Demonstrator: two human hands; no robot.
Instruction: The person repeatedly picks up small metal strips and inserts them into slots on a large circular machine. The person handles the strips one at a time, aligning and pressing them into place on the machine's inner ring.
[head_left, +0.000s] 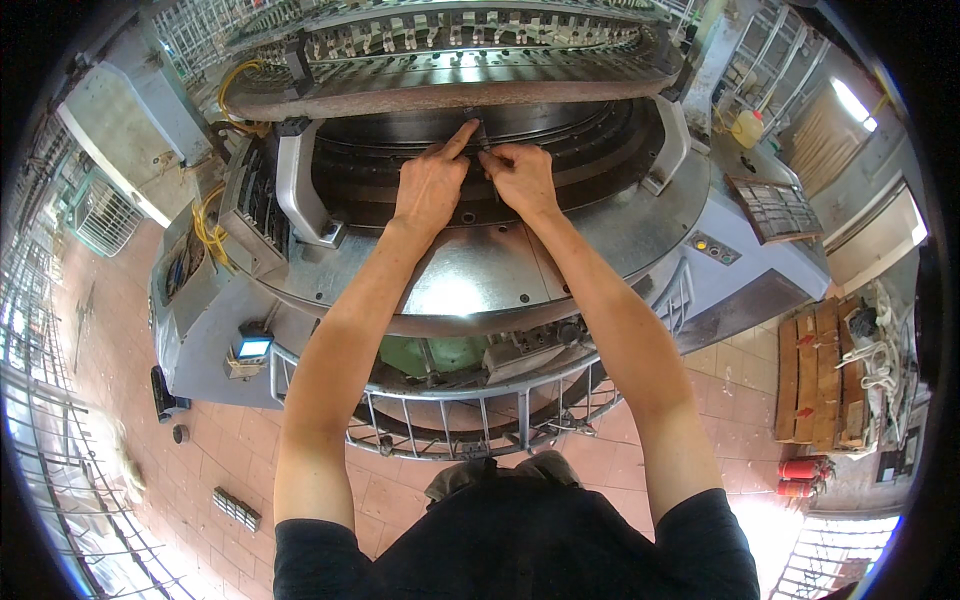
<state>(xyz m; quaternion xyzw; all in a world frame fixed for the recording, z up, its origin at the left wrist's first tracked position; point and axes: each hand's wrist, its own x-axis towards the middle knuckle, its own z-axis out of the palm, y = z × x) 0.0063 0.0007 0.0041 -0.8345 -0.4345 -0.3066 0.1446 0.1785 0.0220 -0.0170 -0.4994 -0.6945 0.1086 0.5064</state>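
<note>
Both my arms reach forward over a large circular knitting machine, its round metal table (pixel 455 285) below my wrists. My left hand (pixel 430 185) has its index finger stretched out, the tip against the dark cylinder wall (pixel 400 128) under the upper ring. Its other fingers are partly curled, and nothing shows in them. Just right of it, my right hand (pixel 523 178) is closed in a pinch at the dark stepped ring (pixel 370 190). A thin dark piece seems to be at its fingertips, too small to make out.
Silver brackets (pixel 300 185) (pixel 672 145) flank the opening. Above runs the upper ring (pixel 400 98) with rows of small fittings. A metal guard rail (pixel 450 400) curves before my body. Yellow cables (pixel 208 225) and a small lit screen (pixel 254 348) are left; a button panel (pixel 713 248) is right.
</note>
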